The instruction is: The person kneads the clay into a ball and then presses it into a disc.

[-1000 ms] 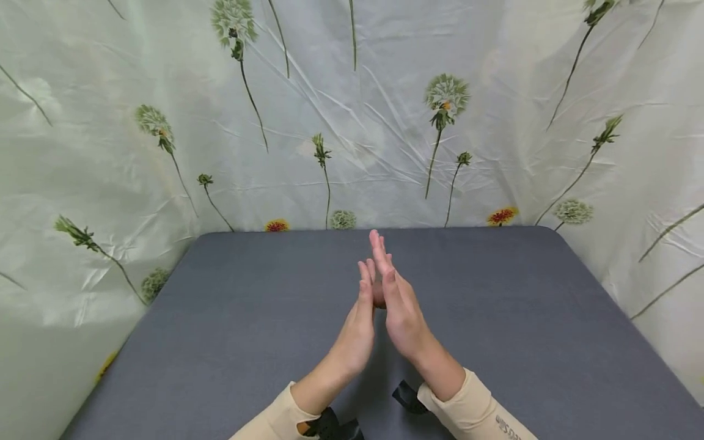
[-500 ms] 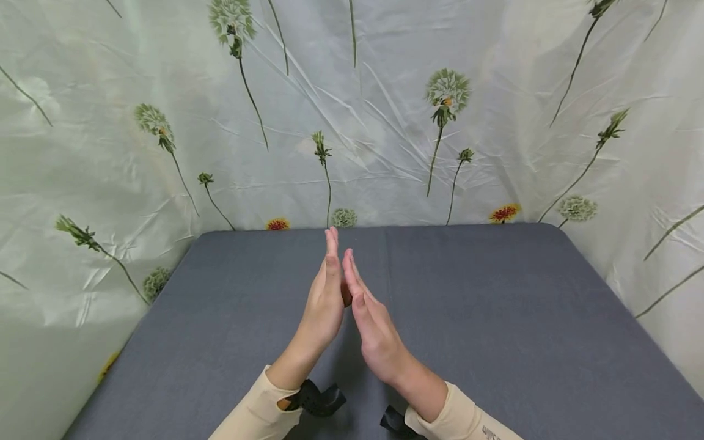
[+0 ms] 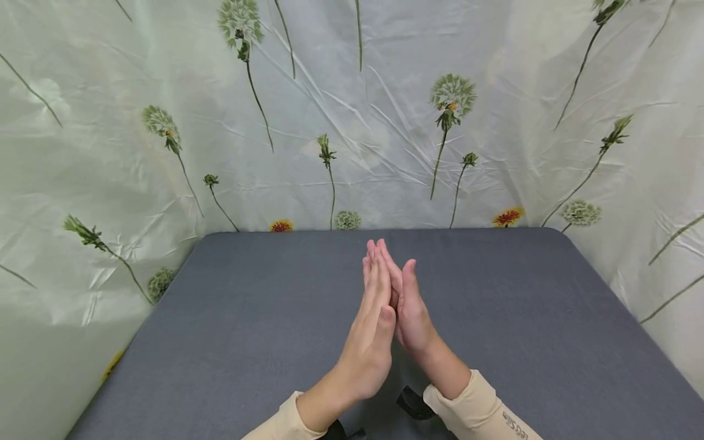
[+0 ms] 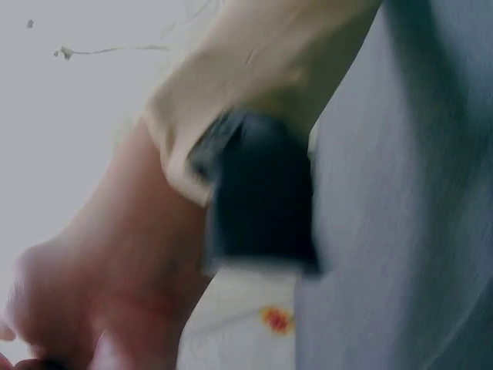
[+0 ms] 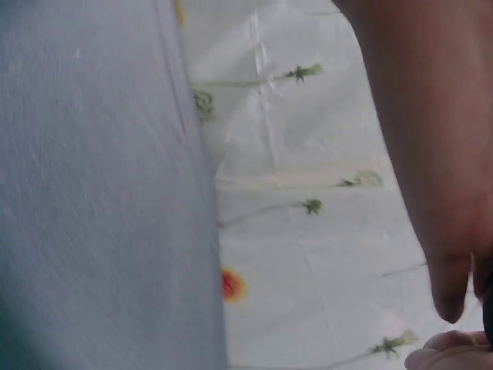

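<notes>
The grey table (image 3: 264,318) has rounded far corners

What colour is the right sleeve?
The right sleeve is cream with dark lettering, best seen in the head view.

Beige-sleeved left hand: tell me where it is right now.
In the head view, the beige-sleeved left hand is below the picture's centre, over the dark grey tabletop and immediately left of the beige-sleeved right hand.

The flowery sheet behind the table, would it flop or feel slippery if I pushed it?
The flowery sheet is probably floppy rather than stiff, since creases cross it. Its shiny highlights suggest it may feel slippery.
</notes>
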Demonstrator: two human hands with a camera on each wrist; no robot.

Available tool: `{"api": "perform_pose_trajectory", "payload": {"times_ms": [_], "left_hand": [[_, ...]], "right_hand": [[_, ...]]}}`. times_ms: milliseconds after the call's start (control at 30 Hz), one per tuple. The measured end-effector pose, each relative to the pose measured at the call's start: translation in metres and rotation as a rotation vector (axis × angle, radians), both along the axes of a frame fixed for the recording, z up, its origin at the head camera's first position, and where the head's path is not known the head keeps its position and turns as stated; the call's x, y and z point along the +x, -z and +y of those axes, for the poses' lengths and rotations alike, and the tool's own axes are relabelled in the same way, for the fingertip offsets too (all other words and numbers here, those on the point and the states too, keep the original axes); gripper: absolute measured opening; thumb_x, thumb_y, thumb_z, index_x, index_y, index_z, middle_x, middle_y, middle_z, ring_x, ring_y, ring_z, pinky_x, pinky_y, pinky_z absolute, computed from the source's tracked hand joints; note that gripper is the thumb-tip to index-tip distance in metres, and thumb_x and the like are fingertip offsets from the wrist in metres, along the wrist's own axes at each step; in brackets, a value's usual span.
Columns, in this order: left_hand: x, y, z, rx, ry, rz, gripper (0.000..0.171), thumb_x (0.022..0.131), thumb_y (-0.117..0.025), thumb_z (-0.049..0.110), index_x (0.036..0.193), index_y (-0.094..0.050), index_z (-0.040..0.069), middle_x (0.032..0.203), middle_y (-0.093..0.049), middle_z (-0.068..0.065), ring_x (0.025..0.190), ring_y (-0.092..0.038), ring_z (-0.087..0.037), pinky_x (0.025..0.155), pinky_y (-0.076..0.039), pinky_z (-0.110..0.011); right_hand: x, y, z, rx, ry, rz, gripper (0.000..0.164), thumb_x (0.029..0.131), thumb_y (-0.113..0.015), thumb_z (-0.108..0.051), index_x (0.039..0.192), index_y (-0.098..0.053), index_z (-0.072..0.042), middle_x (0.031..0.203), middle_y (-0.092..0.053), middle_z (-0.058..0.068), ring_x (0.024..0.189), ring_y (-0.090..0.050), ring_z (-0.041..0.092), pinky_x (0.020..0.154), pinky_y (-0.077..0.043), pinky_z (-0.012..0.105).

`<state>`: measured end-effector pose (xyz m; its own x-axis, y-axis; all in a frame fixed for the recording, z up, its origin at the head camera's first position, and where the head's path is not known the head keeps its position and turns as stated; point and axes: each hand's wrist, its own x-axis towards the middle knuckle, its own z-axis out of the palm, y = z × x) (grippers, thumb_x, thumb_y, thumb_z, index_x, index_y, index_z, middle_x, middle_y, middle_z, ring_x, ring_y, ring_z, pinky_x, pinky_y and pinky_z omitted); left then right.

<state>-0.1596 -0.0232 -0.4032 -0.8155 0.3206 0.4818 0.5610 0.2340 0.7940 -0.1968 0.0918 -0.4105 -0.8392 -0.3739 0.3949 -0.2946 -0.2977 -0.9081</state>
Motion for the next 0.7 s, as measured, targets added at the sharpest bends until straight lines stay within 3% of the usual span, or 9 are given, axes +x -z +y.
{"api": "perform_pose_trajectory", "payload": {"times_ms": [100,200,300,400,467,567,700], "left_hand": [[-0.009,-0.003,-0.008,0.006,-0.058,0.016,0.064,0.118,-0.009,0.049,0.174,0.001,0.020,0.182,0.006,0.005,0.169,0.010,-0.024,0.133,-0.003,-0.066],[-0.024,-0.005,-0.021,0.062,-0.100,-0.065,0.061,0.118,-0.007,0.049,0.174,-0.003,0.024,0.182,0.000,0.008,0.169,0.006,-0.019,0.134,-0.003,-0.062],[-0.038,-0.003,-0.032,0.164,-0.052,-0.183,0.064,0.118,-0.005,0.050,0.174,-0.005,0.020,0.182,0.000,0.007,0.169,0.004,-0.020,0.135,-0.005,-0.059],[-0.044,0.000,-0.035,0.254,0.023,-0.291,0.069,0.116,-0.005,0.055,0.174,-0.005,0.018,0.182,0.000,0.006,0.169,0.001,-0.020,0.135,-0.008,-0.057],[-0.043,0.002,-0.033,0.280,0.051,-0.312,0.070,0.116,-0.005,0.056,0.174,-0.003,0.017,0.182,-0.001,0.007,0.169,0.001,-0.019,0.135,-0.008,-0.056],[-0.035,0.006,-0.024,0.238,0.045,-0.270,0.065,0.117,-0.004,0.050,0.174,-0.001,0.018,0.182,0.000,0.004,0.169,-0.007,-0.024,0.133,-0.014,-0.059],[-0.016,0.010,-0.008,0.107,0.049,-0.192,0.058,0.119,-0.005,0.039,0.172,0.010,0.020,0.182,0.009,0.000,0.169,-0.001,-0.026,0.133,-0.012,-0.061]], "right_hand": [[0.002,0.003,-0.009,0.005,-0.082,-0.017,0.079,0.111,0.003,-0.064,0.173,0.008,-0.016,0.183,0.004,0.003,0.169,0.004,0.024,0.133,-0.015,0.023],[0.008,0.008,-0.020,0.076,-0.088,-0.011,0.075,0.112,0.003,-0.060,0.173,0.009,-0.017,0.182,0.010,0.002,0.169,0.010,0.025,0.136,-0.003,0.048],[0.014,0.012,-0.025,0.172,-0.018,0.020,0.071,0.116,-0.001,-0.052,0.172,0.008,-0.010,0.182,0.011,0.005,0.168,0.012,0.030,0.132,0.002,0.062],[0.016,0.014,-0.027,0.247,0.068,0.076,0.064,0.119,-0.005,-0.044,0.173,0.002,-0.011,0.182,0.006,0.003,0.169,0.006,0.027,0.134,-0.001,0.058],[0.016,0.013,-0.026,0.276,0.118,0.146,0.062,0.119,-0.005,-0.043,0.173,-0.001,-0.013,0.182,0.003,0.002,0.169,0.002,0.027,0.135,-0.003,0.055],[0.014,0.010,-0.019,0.290,0.183,0.216,0.066,0.117,-0.001,-0.049,0.174,-0.006,-0.016,0.182,-0.003,0.001,0.169,-0.006,0.027,0.135,-0.013,0.040],[0.007,0.003,-0.006,0.227,0.214,0.206,0.078,0.113,0.003,-0.061,0.173,-0.009,-0.014,0.182,-0.009,0.004,0.168,-0.011,0.031,0.125,-0.024,0.014]]}}
